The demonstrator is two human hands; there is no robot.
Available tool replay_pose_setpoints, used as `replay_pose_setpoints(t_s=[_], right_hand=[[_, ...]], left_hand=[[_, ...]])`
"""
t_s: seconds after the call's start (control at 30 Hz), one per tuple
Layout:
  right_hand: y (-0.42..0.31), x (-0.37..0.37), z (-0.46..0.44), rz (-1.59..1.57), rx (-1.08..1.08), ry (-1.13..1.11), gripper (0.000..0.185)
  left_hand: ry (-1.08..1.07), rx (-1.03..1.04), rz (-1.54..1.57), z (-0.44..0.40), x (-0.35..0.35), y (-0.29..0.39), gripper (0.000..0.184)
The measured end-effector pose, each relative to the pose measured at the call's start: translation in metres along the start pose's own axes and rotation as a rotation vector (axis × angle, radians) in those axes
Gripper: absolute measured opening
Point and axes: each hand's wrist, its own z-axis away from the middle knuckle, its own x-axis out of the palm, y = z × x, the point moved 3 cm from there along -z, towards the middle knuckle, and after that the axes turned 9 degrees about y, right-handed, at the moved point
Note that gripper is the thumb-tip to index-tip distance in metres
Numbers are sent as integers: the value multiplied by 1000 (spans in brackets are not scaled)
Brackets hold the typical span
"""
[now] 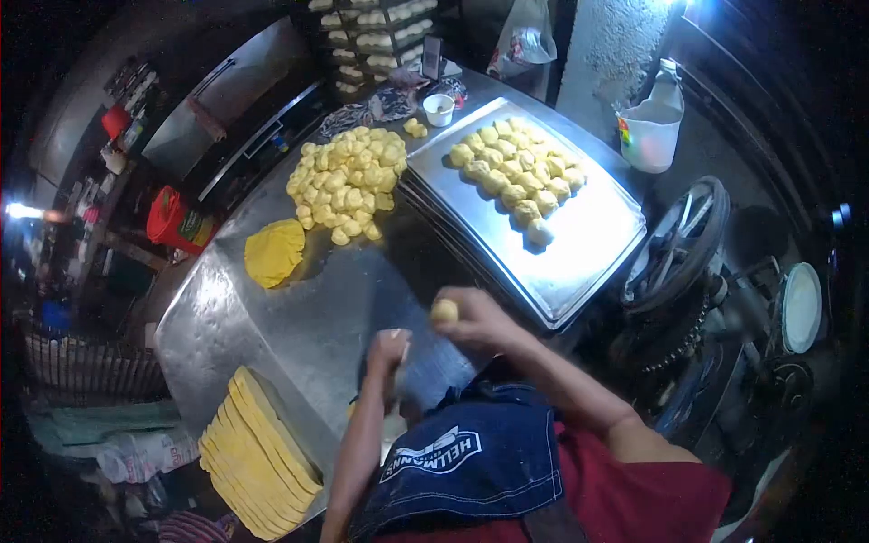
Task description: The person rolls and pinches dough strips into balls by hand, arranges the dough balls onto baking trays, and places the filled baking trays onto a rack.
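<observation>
Through the head view I look down over a metal table (213, 303) and two bare hands in front of a dark blue apron (462, 462). My right hand (474, 319) grasps a small dough ball (444, 311), raised between thumb and fingers near the lower edge of the metal tray (579, 258). My left hand (388, 348) is just beside it, lower and to the left, fingers curled in; I cannot tell whether they close on anything.

The tray tops a stack of trays at the right. On it I see rows of yellow dough balls (511, 167), set close together, with one paler ball at the near end. Left of the tray sits a heaped pile of dough pieces (351, 181), and just below that lies a flat, rounded sheet of yellow dough (274, 253). At the table's near left edge, long yellow slabs (258, 457) lean side by side. Beyond the pile I have a white cup (439, 110) beside a crumpled patterned cloth (391, 103). A spoked wheel (681, 242) stands right of the trays.
</observation>
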Motion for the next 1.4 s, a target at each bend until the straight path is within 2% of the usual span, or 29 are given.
replay_pose_setpoints(t_s=[0.03,0.07,0.1,0.17,0.2,0.27,0.33,0.4,0.43,0.47,0.53,0.6,0.63,0.67,0.73,0.8,0.83,0.87,0.9,0.93,0.97,1.0,1.03,1.13,1.17,1.23,1.27,1.33,1.4], right_hand=[[-19,-34,-4,149,-61,118,36],[-28,-63,-4,-63,-45,188,45],[-30,-99,-5,-84,5,182,49],[-38,-163,-3,-200,120,210,50],[-37,-189,-2,-205,138,228,51],[-34,-228,4,89,228,523,48],[-16,-242,-3,291,136,672,42],[24,-245,-15,638,326,690,44],[17,-232,-17,587,341,728,44],[18,-227,-21,775,312,695,50],[-23,-190,-17,1104,257,840,48],[-39,-132,-24,929,98,929,47],[-46,-97,-28,1130,-167,704,44],[-57,-52,-29,700,241,461,39],[-22,37,-24,555,-96,-39,32],[22,111,-5,479,-185,-411,26],[35,133,5,482,-201,-491,23],[15,140,10,530,-239,-464,21],[-1,143,7,509,-218,-506,21],[-11,144,2,488,-193,-537,21],[-12,146,-1,494,-193,-529,21],[-13,145,-3,414,-144,-426,25],[-13,142,-4,335,-94,-321,29],[11,136,-9,377,9,-183,39],[18,132,-13,379,129,-153,49],[14,130,-11,467,101,-8,50],[13,127,-8,555,84,114,51],[22,112,-10,589,111,149,46],[35,102,-9,615,238,-6,40]], left_hand=[[-23,14,-106,-3,-14,27,44],[22,-232,86,18,-24,43,51],[24,-235,77,27,-18,49,51],[152,28,-36,48,-12,55,85],[150,32,-41,48,-18,67,85],[-102,-215,-33,54,-20,84,114],[-45,-143,-24,55,-15,74,105],[-87,-38,-116,59,-14,70,103],[-82,-38,-108,67,-16,71,103],[-76,7,-77,74,-18,74,103],[-50,38,-35,89,-19,71,104],[38,0,309,104,-20,63,107],[58,-9,321,112,-24,71,107],[167,62,287,121,-36,92,108],[283,125,268,129,-48,96,109],[261,206,604,121,-50,76,98],[373,384,434,113,-48,52,95],[515,540,255,107,-46,28,93],[361,555,16,101,-22,-19,74],[194,391,111,109,-31,-6,52],[52,212,185,118,-40,8,41],[45,223,187,114,-34,9,41],[148,333,368,109,-31,15,40],[126,313,770,90,-32,30,44],[210,195,943,87,-27,37,48],[268,78,1094,78,-26,47,52],[313,104,733,77,-27,52,48],[394,163,20,75,-25,64,42],[405,232,-173,79,-17,60,37]])
